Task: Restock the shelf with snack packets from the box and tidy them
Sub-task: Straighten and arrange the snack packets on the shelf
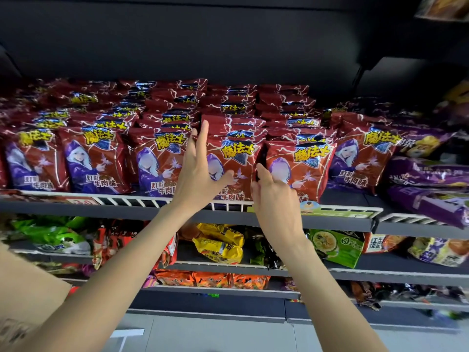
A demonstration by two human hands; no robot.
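Cardboard fills the lower left corner of the frame: a flap of the box (pixel 28 288), closest to the lens, with the left forearm crossing in front of it. Both bare forearms rise from the bottom edge toward the centre of the frame.

Across the middle runs the shelf (pixel 132 208), a dark board with a white wire rail along its front. It is packed with rows of red snack packets (pixel 94 161) standing upright, several deep, from the left edge to right of centre. Purple packets (pixel 426 174) lie slumped at the right end of the same level. Below, lower shelves (pixel 380 274) hold mixed bags, among them green packets (pixel 335 247) at lower right and yellow packets (pixel 218 246) just under the centre.

At centre, the left hand (pixel 196 171) is spread wide, fingers straight and pointing up, its palm against the front packet (pixel 234 158) of the middle row, thumb stretched across the packet's face. Just right of it, the right hand (pixel 272 193) curls its fingers round the left edge of the neighbouring packet (pixel 302 166), which tilts slightly and stands touching the front packet.
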